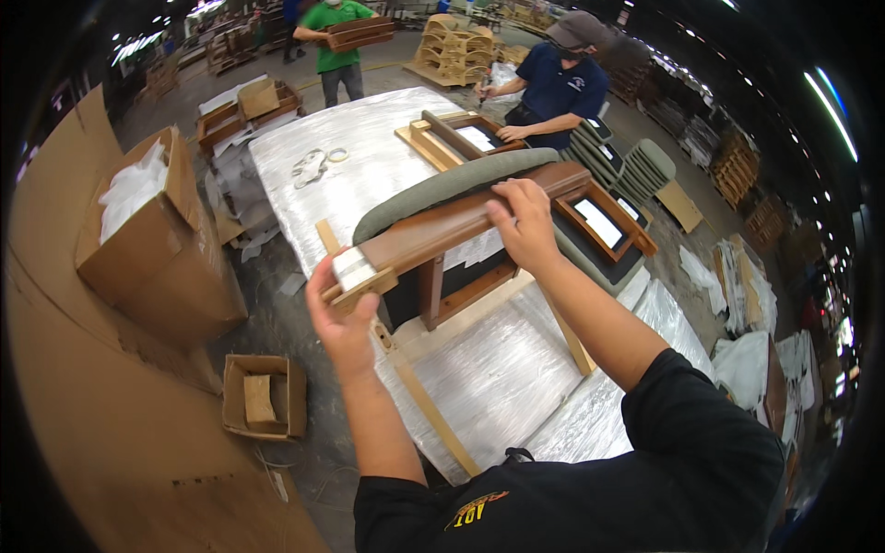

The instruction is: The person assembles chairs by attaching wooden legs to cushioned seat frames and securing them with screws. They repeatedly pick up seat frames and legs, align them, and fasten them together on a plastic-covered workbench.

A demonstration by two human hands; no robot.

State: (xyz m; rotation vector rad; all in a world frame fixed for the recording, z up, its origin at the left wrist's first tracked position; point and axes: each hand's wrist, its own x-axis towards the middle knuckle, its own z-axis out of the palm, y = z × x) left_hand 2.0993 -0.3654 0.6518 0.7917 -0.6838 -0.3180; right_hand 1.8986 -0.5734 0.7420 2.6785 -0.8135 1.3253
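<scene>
A brown wooden chair frame point(429, 233) with a grey-green cushion point(442, 187) along its far side lies across the work table in front of me. My left hand point(343, 323) is closed around a short light wood block point(362, 291) at the frame's left end. Beside that block, a white wrapped piece point(352, 265) covers the end of the frame. My right hand point(525, 221) lies over the top of the brown rail, with its fingers bent around the edge. Light wood strips point(424, 405) run under the frame toward me.
Plastic film covers the table point(304, 212), where a tape roll point(338, 155) lies. Across it, a co-worker point(558, 88) handles another frame point(475, 138). Farther back, a person in green point(341, 37) carries wood parts. Cardboard boxes point(166, 249) stand left; stacked cushions point(645, 170) stand right.
</scene>
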